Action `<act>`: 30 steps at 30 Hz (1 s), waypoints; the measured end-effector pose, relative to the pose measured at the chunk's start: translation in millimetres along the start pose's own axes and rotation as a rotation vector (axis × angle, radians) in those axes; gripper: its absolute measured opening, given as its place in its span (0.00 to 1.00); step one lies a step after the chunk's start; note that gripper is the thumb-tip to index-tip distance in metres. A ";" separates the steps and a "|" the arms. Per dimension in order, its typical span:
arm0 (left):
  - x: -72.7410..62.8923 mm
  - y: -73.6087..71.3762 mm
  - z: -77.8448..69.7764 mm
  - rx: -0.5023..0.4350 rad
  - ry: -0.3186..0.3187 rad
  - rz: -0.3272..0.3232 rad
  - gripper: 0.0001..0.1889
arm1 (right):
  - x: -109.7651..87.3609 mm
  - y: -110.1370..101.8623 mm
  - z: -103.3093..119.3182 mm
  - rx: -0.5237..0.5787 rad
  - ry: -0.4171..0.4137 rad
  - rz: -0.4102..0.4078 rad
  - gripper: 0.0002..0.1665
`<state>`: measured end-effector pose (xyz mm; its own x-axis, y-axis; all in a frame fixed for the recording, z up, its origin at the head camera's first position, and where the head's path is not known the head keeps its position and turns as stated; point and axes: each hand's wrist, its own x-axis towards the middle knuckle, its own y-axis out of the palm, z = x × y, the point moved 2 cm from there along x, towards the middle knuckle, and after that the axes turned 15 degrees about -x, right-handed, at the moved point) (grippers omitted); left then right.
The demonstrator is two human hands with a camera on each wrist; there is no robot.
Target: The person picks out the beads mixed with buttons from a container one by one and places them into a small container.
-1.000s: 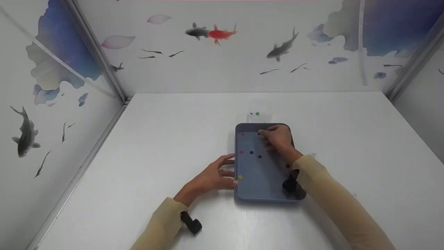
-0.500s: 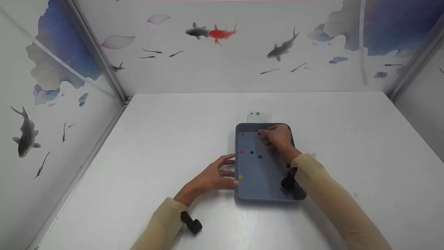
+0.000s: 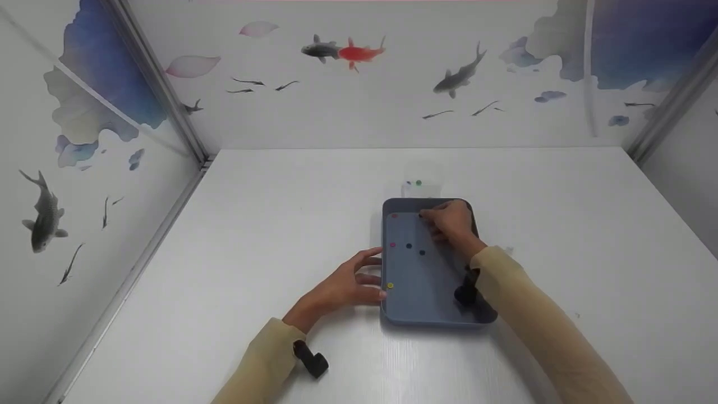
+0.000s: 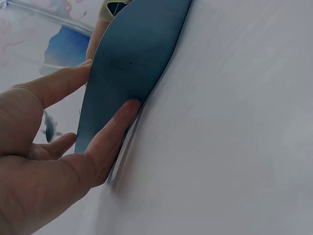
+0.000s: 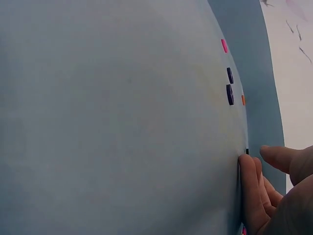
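Black disc (image 5: 247, 151) looks light, pinch its rim; your left grip (image 3: 341, 287) unclenched against tray (image 3: 415, 300), can't tell if right grip (image 3: 453, 220) holds it.

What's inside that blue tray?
A yellow disc, orange disc, pink disc and dark discs. The right hand and sleeve cover part of the tray; what's beneath can't be seen.
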<state>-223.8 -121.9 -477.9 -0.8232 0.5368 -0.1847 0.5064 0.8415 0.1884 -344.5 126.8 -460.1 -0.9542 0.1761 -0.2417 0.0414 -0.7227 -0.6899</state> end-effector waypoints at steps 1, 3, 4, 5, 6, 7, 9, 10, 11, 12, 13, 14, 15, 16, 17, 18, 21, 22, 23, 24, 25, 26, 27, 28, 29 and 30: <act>0.2 0.2 -0.1 0.005 -0.003 -0.004 0.49 | -0.1 -0.1 0.0 0.003 0.003 0.000 0.17; 0.6 0.3 0.0 0.014 -0.008 -0.008 0.49 | -0.1 -0.2 0.0 0.009 0.012 0.001 0.17; 0.7 0.4 -0.1 0.013 -0.008 -0.009 0.49 | 0.0 -0.3 0.0 0.011 0.014 0.000 0.16; 0.8 0.3 -0.1 0.015 -0.008 -0.010 0.49 | 0.1 -0.3 0.0 0.014 0.019 -0.001 0.16; 0.8 0.3 -0.2 0.015 -0.007 -0.009 0.50 | 0.4 -0.3 -0.1 0.015 0.020 0.001 0.15; 0.8 0.4 -0.2 0.014 -0.005 -0.007 0.49 | 0.6 -0.4 -0.2 0.017 0.021 0.002 0.15; 0.5 0.6 -0.4 0.008 -0.002 0.000 0.49 | 0.8 -0.4 -0.2 0.016 0.019 0.002 0.14; 0.4 0.7 -0.4 0.007 0.000 0.002 0.50 | 0.8 -0.5 -0.2 0.016 0.015 0.000 0.14; 0.2 0.7 -0.5 0.005 0.003 0.005 0.50 | 0.8 -0.6 -0.2 0.015 0.010 -0.001 0.14; 0.1 0.8 -0.4 0.002 0.005 0.008 0.50 | 0.9 -0.8 -0.1 0.014 0.002 -0.003 0.13; 0.1 0.9 -0.5 0.000 0.006 0.010 0.50 | 0.9 -0.8 0.0 0.013 -0.003 -0.005 0.13; 0.1 0.9 -0.7 -0.001 0.007 0.011 0.50 | 0.9 -0.9 0.2 0.010 -0.008 -0.007 0.13; 0.2 1.0 -0.9 -0.002 0.008 0.011 0.50 | 1.0 -1.0 0.1 0.009 -0.010 -0.006 0.12; 0.3 1.2 -1.0 -0.004 0.009 0.011 0.50 | 1.6 -1.0 0.0 0.006 -0.014 -0.005 0.12; 0.3 1.2 -1.1 -0.004 0.009 0.010 0.50 | 1.9 -1.0 0.0 0.001 -0.015 -0.004 0.12; 0.4 1.4 -1.3 -0.006 0.008 0.009 0.50 | 2.3 -0.9 -0.1 -0.003 -0.014 -0.005 0.11; 0.3 1.8 -1.7 -0.014 0.006 0.008 0.50 | 3.3 -0.6 -0.3 -0.009 -0.015 -0.004 0.11; 0.2 1.8 -1.9 -0.016 0.006 0.008 0.50 | 3.6 -0.3 -0.3 -0.009 -0.017 -0.007 0.11; 0.0 1.8 -2.0 -0.017 0.008 0.008 0.50 | 3.3 -0.4 -0.3 -0.006 -0.020 -0.007 0.11; 0.0 1.8 -2.2 -0.019 0.009 0.010 0.50 | 3.3 -0.5 -0.4 -0.002 -0.023 -0.009 0.12; 0.0 1.7 -2.4 -0.018 0.011 0.013 0.50 | 3.2 -0.6 -0.6 0.001 -0.025 -0.008 0.12; 0.1 1.4 -2.3 -0.014 0.013 0.014 0.50 | 3.2 -0.6 -0.5 0.007 -0.024 -0.007 0.13; 0.1 1.3 -2.0 -0.012 0.011 0.011 0.50 | 2.6 -0.9 -0.2 0.013 -0.024 -0.006 0.14; 0.0 1.1 -1.8 -0.010 0.009 0.008 0.50 | 1.8 -1.4 0.1 0.020 -0.022 -0.005 0.15; -0.1 1.0 -1.6 -0.008 0.007 0.005 0.49 | 0.9 -1.9 0.8 0.024 -0.021 -0.003 0.16; -0.1 1.0 -1.5 -0.006 0.006 0.002 0.49 | 0.2 -2.3 1.5 0.028 -0.017 -0.001 0.16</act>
<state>-223.6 -121.3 -476.2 -0.8236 0.5382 -0.1789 0.5067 0.8400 0.1941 -345.2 127.5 -457.5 -0.9592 0.1657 -0.2293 0.0325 -0.7407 -0.6710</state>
